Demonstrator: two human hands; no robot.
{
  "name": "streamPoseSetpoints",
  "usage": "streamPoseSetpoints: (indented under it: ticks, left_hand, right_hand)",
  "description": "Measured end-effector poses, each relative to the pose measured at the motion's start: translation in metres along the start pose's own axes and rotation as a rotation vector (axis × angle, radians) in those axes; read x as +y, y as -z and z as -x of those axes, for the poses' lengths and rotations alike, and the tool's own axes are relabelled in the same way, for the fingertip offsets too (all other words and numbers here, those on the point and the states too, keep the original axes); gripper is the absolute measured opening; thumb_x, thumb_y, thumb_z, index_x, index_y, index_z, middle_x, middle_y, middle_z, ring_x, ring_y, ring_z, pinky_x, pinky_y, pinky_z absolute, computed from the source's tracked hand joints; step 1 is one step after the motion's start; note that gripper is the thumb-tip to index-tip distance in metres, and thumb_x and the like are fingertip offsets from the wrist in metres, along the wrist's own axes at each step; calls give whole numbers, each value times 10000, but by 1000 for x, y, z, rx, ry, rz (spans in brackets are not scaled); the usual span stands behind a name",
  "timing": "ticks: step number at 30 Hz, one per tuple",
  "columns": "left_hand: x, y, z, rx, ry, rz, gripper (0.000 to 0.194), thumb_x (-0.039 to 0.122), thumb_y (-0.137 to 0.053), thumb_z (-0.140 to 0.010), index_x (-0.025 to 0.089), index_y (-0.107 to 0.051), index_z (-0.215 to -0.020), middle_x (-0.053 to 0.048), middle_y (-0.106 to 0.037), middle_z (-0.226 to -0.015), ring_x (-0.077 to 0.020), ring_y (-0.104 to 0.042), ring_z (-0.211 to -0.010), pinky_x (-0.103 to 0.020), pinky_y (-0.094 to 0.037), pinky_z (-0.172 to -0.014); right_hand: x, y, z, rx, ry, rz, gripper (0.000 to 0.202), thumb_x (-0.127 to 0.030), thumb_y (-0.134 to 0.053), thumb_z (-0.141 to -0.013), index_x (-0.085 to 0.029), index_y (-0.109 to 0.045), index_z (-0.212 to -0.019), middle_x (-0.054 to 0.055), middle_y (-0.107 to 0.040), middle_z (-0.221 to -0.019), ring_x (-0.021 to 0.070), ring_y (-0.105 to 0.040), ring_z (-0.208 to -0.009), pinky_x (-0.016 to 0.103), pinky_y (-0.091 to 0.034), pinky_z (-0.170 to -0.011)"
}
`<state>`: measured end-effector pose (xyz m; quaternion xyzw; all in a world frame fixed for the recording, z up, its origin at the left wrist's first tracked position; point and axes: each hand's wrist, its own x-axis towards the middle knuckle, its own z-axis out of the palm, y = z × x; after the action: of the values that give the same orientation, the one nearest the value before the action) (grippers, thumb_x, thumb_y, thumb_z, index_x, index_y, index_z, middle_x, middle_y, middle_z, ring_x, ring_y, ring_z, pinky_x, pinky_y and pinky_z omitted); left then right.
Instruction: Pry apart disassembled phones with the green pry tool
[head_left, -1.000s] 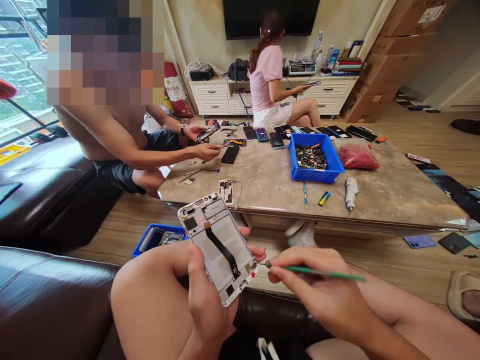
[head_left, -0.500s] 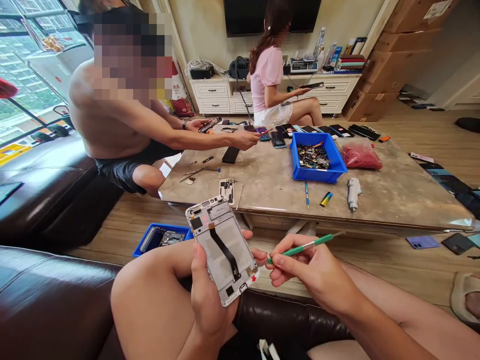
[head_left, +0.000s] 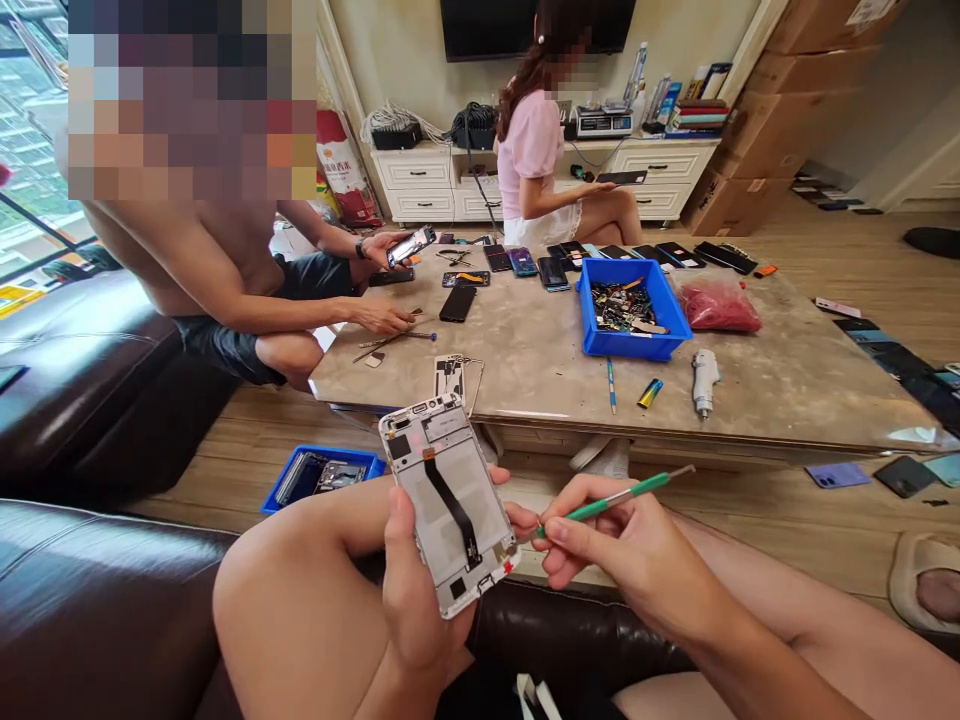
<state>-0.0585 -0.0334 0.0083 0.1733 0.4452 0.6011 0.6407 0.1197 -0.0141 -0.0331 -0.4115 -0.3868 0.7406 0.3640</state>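
White phone (head_left: 448, 508), insides showing, lower centre of frame, gripped in my left hand (head_left: 421, 590); my right hand (head_left: 611, 550), just right of it, pinches a green screwdriver (head_left: 600, 507). Blue bin (head_left: 637, 345) on the table (head_left: 525, 350), right of centre, holds small parts (head_left: 622, 306).

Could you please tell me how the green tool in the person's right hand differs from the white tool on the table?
The green tool is slim and straight, while the white tool has a much thicker body. The green tool is held tilted in the right hand; the white tool lies on the table. Both are longer than they are wide.
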Motion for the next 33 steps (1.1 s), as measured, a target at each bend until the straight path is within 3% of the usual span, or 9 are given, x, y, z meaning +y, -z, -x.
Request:
streamPoseSetpoints:
  ticks: [4, 7, 12, 16, 25, 33]
  left_hand:
    - [38, -10, 14, -13, 166, -121, 368, 377, -611, -925, 189, -767, -1200, -102, -806, -1076, -433, -737, -1014, -504, -628, -839]
    - [45, -12, 15, -26, 191, -108, 368, 356, -604, -927, 189, -765, -1213, -102, -805, -1082, -434, -738, -1016, -506, -629, -846]
    - [8, -3, -1, 7, 55, 16, 421, 446, -580, -916, 220, -758, -1224, -103, -807, -1058, -399, -758, -847, -484, -634, -721]
    - [-19, 7, -15, 17, -41, 39, 515, 596, -555, -881, 222, -774, -1159, -122, -807, -1015, -376, -737, -710, -459, -601, -587]
    - [-23, 13, -16, 0, -47, 12, 562, 641, -585, -880, 149, -765, -1082, -149, -792, -1033, -309, -727, -729, -397, -602, -589]
    - [-31, 16, -17, 17, -62, 2, 650, 660, -488, -949, 77, -699, -1143, -177, -770, -917, -270, -725, -756, -369, -597, -652]
  right_hand:
    - [7, -2, -2, 13, -51, -196, 407, -424, -919, -777, -108, -680, -868, 65, -733, -790, 143, -735, -647, 203, -636, -622]
    - [7, -4, 0, -1, -36, -223, 364, -382, -909, -805, -108, -677, -864, 54, -726, -742, 132, -732, -636, 195, -638, -635]
    - [6, -6, 2, -18, 16, -190, 328, -378, -873, -852, -116, -678, -876, 50, -729, -740, 134, -737, -644, 196, -640, -639]
    - [2, -6, 2, 8, 61, -19, 309, -390, -835, -889, -111, -702, -889, 57, -727, -733, 131, -736, -670, 187, -638, -664]
    - [1, -4, -3, 20, -2, 32, 421, -482, -865, -820, -111, -671, -868, 76, -735, -785, 155, -736, -665, 215, -638, -626]
    - [-1, -23, 12, 148, 327, 468, 239, -340, -671, -976, -155, -726, -836, 40, -714, -728, 129, -703, -654, 160, -574, -611]
